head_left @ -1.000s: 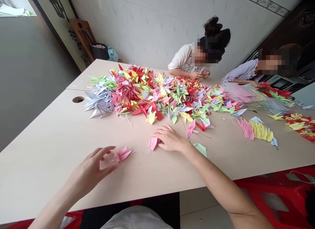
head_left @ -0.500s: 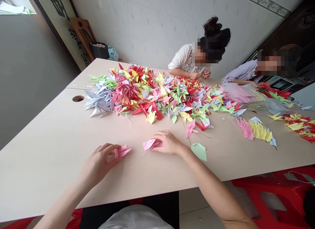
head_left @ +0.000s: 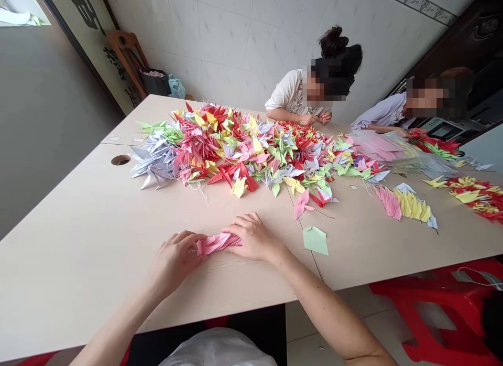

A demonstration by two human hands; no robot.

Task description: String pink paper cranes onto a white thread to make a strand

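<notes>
Hands (head_left: 251, 237) holding pink folded paper (head_left: 214, 244), multicoloured paper pile (head_left: 251, 148) beyond, pale table (head_left: 86, 250)

A whitish, faintly grey-marked top (head_left: 220, 347) and black legwear (head_left: 262, 328) are showing at the bottom centre of the frame, while the left hand (head_left: 175, 258), right hand (head_left: 255, 238) and both forearms (head_left: 314, 290) are showing bare

The head view looks forward and down from close above the table (head_left: 94, 250) toward the tiled wall (head_left: 231, 46).
</notes>
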